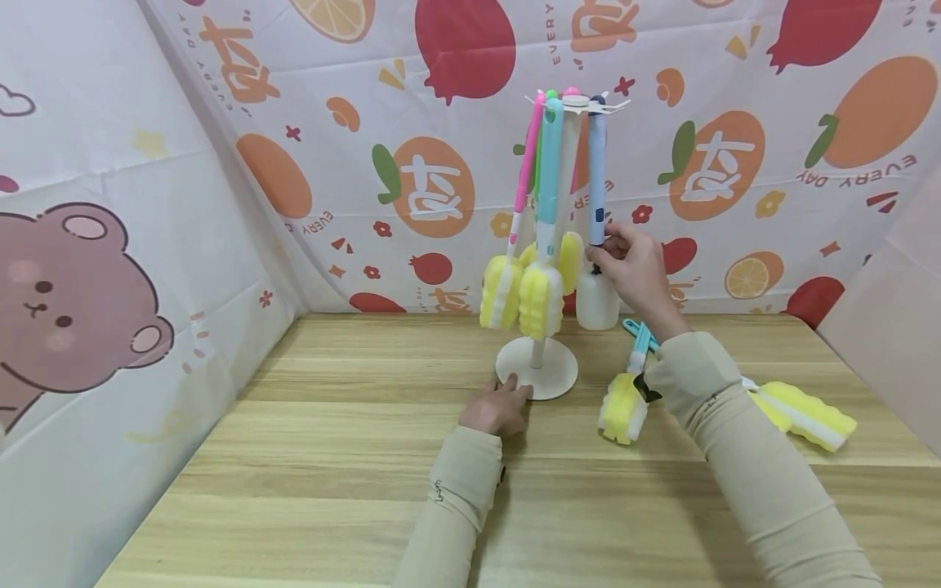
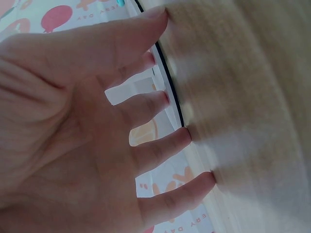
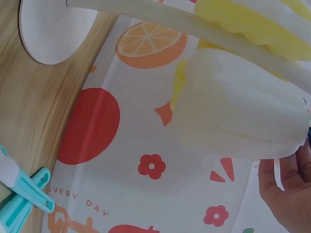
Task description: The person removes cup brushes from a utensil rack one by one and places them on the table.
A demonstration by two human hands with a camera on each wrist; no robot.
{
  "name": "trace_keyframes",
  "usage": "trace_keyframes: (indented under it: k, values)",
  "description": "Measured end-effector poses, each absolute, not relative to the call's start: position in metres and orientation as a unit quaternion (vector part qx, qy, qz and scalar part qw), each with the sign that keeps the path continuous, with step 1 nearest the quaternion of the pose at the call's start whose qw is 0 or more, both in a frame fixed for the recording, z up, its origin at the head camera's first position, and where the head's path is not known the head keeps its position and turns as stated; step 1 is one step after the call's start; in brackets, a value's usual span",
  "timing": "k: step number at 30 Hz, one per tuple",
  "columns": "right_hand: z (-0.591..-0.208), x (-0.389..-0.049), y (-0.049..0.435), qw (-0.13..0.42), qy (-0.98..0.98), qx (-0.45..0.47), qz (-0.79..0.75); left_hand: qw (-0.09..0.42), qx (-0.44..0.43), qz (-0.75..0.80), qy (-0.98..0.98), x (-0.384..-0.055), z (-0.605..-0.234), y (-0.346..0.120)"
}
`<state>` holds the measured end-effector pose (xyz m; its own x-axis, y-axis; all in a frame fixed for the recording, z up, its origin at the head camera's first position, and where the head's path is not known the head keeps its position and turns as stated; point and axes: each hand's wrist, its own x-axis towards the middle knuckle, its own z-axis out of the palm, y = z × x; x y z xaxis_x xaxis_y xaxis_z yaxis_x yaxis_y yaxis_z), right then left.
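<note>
A white stand (image 1: pixel 560 377) with a round base and hooks on top bears several sponge brushes, among them a pink-handled one (image 1: pixel 525 180) and a teal-handled one (image 1: pixel 549 171) with yellow-and-white heads. On its right side hangs a bottle brush (image 1: pixel 597 180) with a light blue handle and a plain white sponge head. My right hand (image 1: pixel 638 265) pinches this brush at the lower end of its handle, just above the sponge. Low on the table, my left hand (image 1: pixel 497 408) has its fingers spread, fingertips at the front rim of the base; the left wrist view shows nothing gripped.
Right of the stand, a teal-handled sponge brush (image 1: pixel 623 408) lies on the wooden table (image 1: pixel 353 457), with another teal handle crossing it. Farther right lies a yellow-and-white brush head (image 1: pixel 804 415), partly behind the right sleeve. A printed cloth (image 1: pixel 338 245) stands behind the table.
</note>
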<state>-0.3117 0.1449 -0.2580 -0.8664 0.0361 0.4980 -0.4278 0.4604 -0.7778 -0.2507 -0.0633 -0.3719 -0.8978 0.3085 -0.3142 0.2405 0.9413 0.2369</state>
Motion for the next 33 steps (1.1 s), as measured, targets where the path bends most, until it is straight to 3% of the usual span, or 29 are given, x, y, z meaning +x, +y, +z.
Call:
trace_keyframes:
  k: [33]
  values:
    - [-0.2553, -0.3147, 0.1533, 0.267, -0.826, 0.076, 0.49, 0.167, 0.147, 0.102, 0.97, -0.2494, -0.3737, -0.0635]
